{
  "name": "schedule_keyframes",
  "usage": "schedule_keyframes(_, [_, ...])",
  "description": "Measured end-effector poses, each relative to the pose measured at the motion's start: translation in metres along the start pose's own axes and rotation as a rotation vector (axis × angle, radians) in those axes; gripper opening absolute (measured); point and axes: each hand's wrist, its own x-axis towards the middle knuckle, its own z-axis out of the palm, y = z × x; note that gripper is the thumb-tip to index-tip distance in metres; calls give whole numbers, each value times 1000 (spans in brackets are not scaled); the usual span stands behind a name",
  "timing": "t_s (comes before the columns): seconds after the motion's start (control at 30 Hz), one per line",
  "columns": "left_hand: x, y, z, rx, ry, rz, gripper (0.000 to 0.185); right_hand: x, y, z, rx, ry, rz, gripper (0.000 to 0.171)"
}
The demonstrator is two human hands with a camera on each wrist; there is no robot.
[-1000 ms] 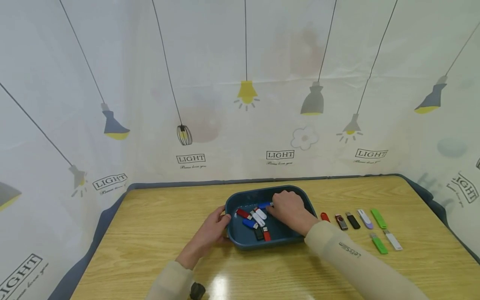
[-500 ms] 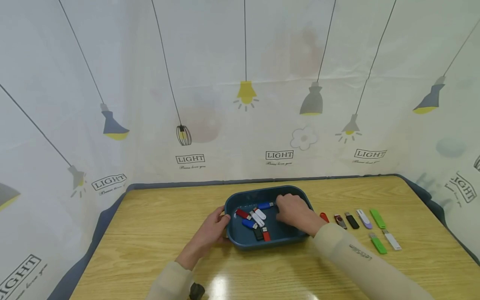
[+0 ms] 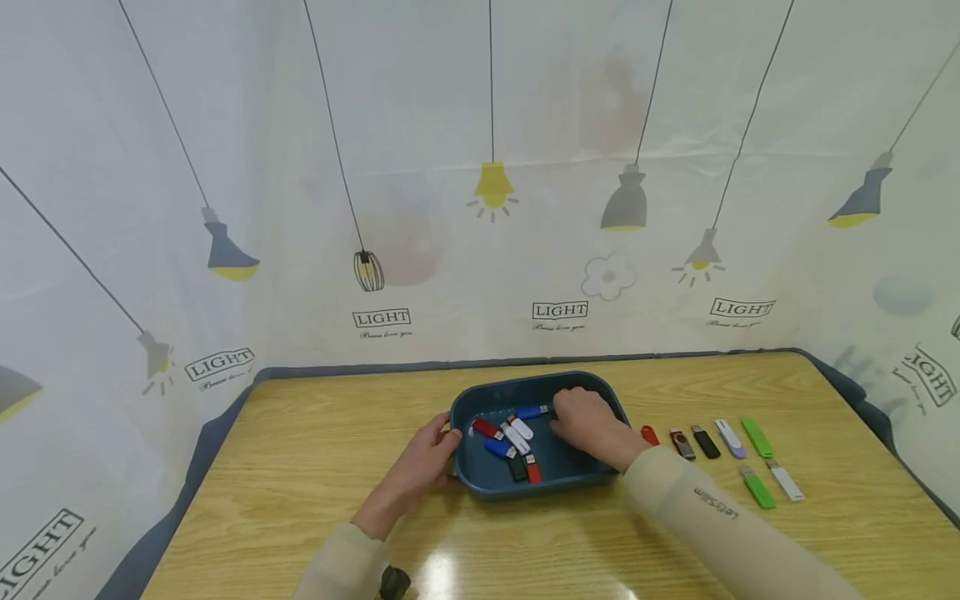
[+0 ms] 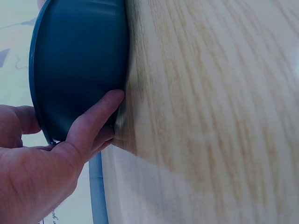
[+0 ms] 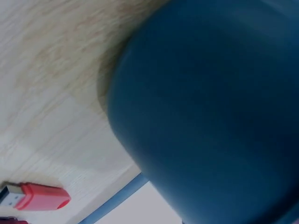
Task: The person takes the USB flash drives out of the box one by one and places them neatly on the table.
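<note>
My left hand (image 3: 422,450) is at the left end of the tray (image 3: 557,460) on the table (image 3: 315,433), my right hand (image 3: 588,421) inside its right part, USB sticks (image 3: 515,437) in it further left, other sticks (image 3: 705,442) right of it, the cloth (image 3: 450,333) behind.

Smooth, glossy plastic-looking tray (image 3: 562,468), glossy wood-grain tabletop (image 3: 337,450), plastic-looking USB sticks (image 3: 759,490) with metal plugs (image 5: 10,196), matt cloth-like backdrop (image 3: 442,100)

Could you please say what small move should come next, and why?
Probably lift the right hand up out of the tray: it sits inside, beside the farther blue USB stick, so the wall blocks any sideways move toward the red USB stick outside; the left hand grips the opposite end. Anything the right hand holds is hidden.
</note>
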Motion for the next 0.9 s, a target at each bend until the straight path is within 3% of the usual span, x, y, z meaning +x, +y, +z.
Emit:
schedule_keyframes(0.17, [0, 1, 0, 4, 2, -4, 54, -1, -2, 1, -12, 29, -34, 31])
schedule_keyframes(0.63, [0, 0, 1, 11, 6, -11, 54, 1, 6, -1, 45, 21, 7, 25])
schedule_keyframes(0.9, [0, 0, 0, 2, 5, -10, 55, -6, 9, -12, 125, 59, 12, 38])
